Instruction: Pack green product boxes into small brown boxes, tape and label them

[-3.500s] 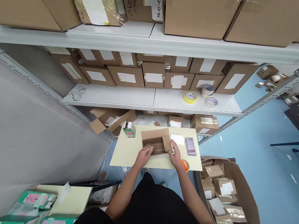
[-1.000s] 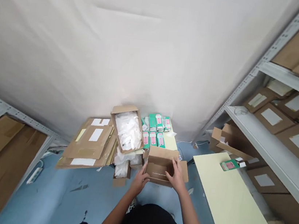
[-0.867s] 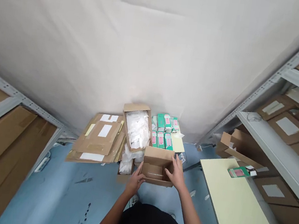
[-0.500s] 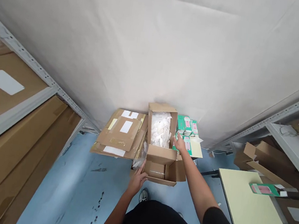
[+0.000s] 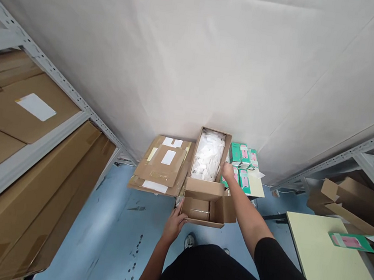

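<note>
Two open cardboard boxes stand one behind the other. The far box (image 5: pixel 227 146) is filled with small white packets (image 5: pixel 208 156), and my right hand (image 5: pixel 227 170) is closed on its right wall. In the near box (image 5: pixel 202 223) the brown cardboard floor shows, and one flap folds out to the right. My left hand (image 5: pixel 175 223) grips the near box at its left front corner, thumb over the edge. Right of the far box, several green-and-pink small boxes (image 5: pixel 240 154) stand close to my right hand.
Flattened cardboard (image 5: pixel 155 172) lies stacked on the left. A pale yellow table (image 5: pixel 316 258) on the right bears another green box (image 5: pixel 349 241). Shelves with large cartons (image 5: pixel 40 176) line the left, an open carton (image 5: pixel 351 198) sits right, and a pale wall (image 5: pixel 197 59) rises behind.
My right hand has gone from fingers spread beside the far box to closed on its wall. The far box now sits more upright. My left hand keeps hold of the near box.
</note>
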Demonstrator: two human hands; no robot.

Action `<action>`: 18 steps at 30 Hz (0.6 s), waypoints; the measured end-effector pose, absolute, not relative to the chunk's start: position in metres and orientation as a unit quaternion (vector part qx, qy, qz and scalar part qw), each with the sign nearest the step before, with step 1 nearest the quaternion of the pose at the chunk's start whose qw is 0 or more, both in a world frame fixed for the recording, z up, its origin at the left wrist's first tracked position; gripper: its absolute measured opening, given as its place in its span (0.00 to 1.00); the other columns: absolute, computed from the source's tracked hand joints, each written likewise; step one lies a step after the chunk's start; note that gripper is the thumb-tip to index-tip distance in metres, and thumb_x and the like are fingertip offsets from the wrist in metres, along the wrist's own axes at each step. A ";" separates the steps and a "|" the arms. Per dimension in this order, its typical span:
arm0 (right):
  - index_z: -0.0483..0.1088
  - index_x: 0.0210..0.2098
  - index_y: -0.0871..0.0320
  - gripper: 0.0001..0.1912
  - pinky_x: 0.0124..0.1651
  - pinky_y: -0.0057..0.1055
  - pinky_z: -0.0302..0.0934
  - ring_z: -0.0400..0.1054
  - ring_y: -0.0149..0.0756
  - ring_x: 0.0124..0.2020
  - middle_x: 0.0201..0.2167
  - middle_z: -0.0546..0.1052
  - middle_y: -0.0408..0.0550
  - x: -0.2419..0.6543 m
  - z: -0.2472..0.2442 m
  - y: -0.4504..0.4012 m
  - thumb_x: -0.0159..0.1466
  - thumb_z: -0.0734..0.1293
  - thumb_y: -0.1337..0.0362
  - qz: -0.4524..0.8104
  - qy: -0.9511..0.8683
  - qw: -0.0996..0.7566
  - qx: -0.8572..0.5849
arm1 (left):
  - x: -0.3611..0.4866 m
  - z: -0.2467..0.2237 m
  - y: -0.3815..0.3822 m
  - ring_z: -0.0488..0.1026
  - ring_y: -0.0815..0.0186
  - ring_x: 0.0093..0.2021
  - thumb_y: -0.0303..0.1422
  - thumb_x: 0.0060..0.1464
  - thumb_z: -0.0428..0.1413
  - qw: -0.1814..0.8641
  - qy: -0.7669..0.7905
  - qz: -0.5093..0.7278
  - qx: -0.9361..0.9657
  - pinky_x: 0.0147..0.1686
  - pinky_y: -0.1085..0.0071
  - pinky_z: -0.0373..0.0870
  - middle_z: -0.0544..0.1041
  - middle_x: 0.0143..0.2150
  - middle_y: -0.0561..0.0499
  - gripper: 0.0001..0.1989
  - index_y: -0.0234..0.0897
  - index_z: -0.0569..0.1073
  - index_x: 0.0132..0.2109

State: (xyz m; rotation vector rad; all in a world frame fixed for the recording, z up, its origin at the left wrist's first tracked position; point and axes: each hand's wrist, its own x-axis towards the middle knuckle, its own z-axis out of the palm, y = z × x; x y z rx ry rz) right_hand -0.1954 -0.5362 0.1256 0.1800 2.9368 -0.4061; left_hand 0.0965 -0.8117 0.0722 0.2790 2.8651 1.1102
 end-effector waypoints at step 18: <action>0.76 0.54 0.66 0.18 0.51 0.27 0.64 0.77 0.44 0.53 0.50 0.82 0.67 -0.219 0.143 -0.529 0.76 0.58 0.65 -0.129 0.983 0.124 0.046 | 0.083 0.087 -0.801 0.71 0.53 0.66 0.25 0.61 0.57 0.001 0.940 0.324 0.104 0.61 0.55 0.72 0.55 0.78 0.46 0.07 0.41 0.79 0.39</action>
